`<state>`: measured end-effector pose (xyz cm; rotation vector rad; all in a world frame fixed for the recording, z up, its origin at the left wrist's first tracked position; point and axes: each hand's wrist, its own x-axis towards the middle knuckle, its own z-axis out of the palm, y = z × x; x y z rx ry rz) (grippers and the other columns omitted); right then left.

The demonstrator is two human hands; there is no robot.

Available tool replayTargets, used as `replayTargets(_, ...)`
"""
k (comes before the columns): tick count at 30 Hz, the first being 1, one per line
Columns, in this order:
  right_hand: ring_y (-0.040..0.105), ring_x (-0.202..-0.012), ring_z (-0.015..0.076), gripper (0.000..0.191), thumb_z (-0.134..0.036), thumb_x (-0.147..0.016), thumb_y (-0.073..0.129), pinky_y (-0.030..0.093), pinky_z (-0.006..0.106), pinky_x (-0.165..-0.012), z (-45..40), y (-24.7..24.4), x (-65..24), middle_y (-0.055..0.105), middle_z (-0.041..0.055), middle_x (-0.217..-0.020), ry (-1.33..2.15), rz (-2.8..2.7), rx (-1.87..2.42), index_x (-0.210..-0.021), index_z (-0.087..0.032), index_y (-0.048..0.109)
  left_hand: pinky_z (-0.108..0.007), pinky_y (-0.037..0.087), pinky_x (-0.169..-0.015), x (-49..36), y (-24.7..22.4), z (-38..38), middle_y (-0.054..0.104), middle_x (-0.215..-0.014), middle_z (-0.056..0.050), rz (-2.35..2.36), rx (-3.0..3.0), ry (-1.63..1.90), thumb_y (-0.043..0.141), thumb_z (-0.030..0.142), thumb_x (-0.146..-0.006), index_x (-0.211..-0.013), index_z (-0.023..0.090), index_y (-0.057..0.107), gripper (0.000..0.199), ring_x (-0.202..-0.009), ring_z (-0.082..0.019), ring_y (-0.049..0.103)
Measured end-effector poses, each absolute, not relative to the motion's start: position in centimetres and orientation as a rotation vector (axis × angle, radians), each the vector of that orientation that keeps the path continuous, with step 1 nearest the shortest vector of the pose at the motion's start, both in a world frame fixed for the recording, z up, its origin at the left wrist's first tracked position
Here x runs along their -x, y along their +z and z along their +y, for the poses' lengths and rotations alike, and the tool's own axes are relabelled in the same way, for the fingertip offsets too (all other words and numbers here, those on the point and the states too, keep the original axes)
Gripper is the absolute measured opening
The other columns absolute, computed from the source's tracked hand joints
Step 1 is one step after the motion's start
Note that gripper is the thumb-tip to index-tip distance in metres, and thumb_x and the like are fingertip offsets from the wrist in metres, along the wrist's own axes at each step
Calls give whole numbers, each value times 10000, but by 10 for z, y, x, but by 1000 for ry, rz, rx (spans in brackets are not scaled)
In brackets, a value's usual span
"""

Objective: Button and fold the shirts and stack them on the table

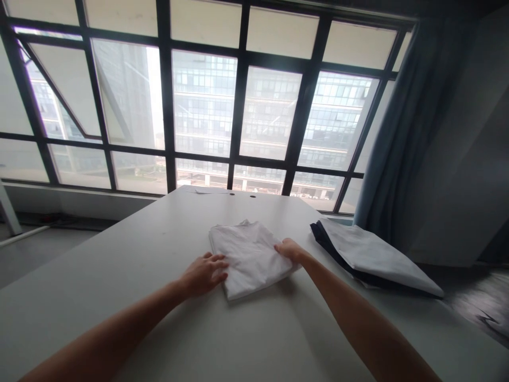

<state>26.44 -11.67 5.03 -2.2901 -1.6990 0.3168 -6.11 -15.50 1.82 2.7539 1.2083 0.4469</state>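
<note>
A folded white cloth (250,254) lies in the middle of the white table (159,270). My left hand (204,273) rests at the cloth's left edge, its fingers spread and the fingertips touching the fabric. At the right edge my right hand (289,249) pinches the cloth, with the thumb on top and the other fingers hidden beneath or behind it. The cloth's right corner sits by my right wrist.
On the table's right side lies a stack of folded white and dark fabric (369,252). Thin white paper (207,191) lies at the far edge, near two dark holes. Beyond stand windows and a blue curtain (401,132). A blurred, shiny bundle (485,302) is at far right.
</note>
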Motion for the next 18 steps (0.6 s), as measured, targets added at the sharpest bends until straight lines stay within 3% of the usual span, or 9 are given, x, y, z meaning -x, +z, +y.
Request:
replayTargets(4, 618, -1156, 361, 355, -306, -930, 542, 479, 428, -918, -116, 75, -278, 660, 230, -1214, 62, -1661, 2334, -1197, -92, 636, -486, 401, -1066, 62, 11, -151, 511, -1483, -17, 1216, -2818, 358, 418, 478, -973, -1367, 333, 584, 452, -1302, -302, 473)
replayTargets(9, 649, -1066, 314, 357, -329, -978, 421, 464, 392, -881, -117, 115, -305, 695, 180, -1112, -325, -1599, 2246, -1232, -164, 609, -469, 411, -1047, 60, 8, -151, 552, -1445, -6, 1224, -2825, 372, 412, 468, -972, -1335, 324, 610, 438, -1280, -295, 479)
replayTargets(16, 607, -1085, 278, 399, -335, -976, 424, 430, 342, -875, -131, 202, -405, 673, 190, -1172, -364, -1431, 2072, -1221, -99, 633, -465, 395, -1061, 59, 9, -152, 562, -1435, -6, 1234, -2781, 404, 416, 457, -957, -1311, 313, 628, 437, -1282, -293, 475)
replayTargets(18, 599, -1110, 307, 462, -352, -994, 361, 438, 390, -898, -143, 215, -453, 651, 233, -1196, -367, -1354, 2123, -1252, -68, 619, -465, 391, -1065, 59, 8, -152, 567, -1429, -10, 1234, -2770, 413, 426, 450, -950, -1301, 307, 633, 431, -1285, -295, 471)
